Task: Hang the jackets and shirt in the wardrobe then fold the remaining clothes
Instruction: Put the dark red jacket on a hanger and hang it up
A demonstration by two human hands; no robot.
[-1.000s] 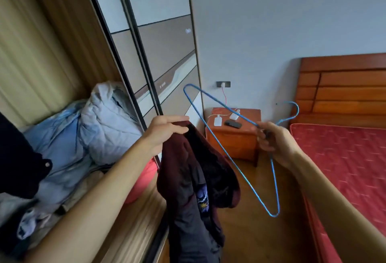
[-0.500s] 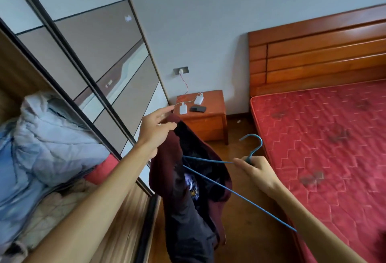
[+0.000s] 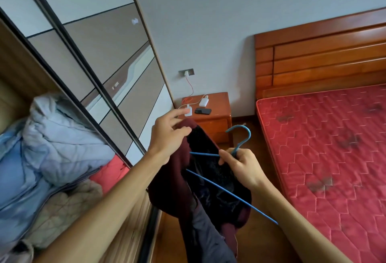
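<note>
head: maroon jacket [image 3: 167, 187] in left hand [image 3: 167, 135], blue hanger [image 3: 221, 190] in right hand [image 3: 242, 166]

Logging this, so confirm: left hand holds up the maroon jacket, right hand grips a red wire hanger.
Wrong colour: the head view shows a blue wire hanger, not red. The left hand holds up the maroon jacket, the right hand grips the hanger.

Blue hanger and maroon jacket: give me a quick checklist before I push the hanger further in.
1. Left hand grips the maroon jacket at its top edge: ok.
2. Right hand holds the blue hanger at its neck: ok.
3. One hanger end inside the jacket: ok.
4. Other hanger end inside the jacket: not ok, it sticks out bare.
5. Free rail in the wardrobe: cannot tell, rail out of view.
</note>
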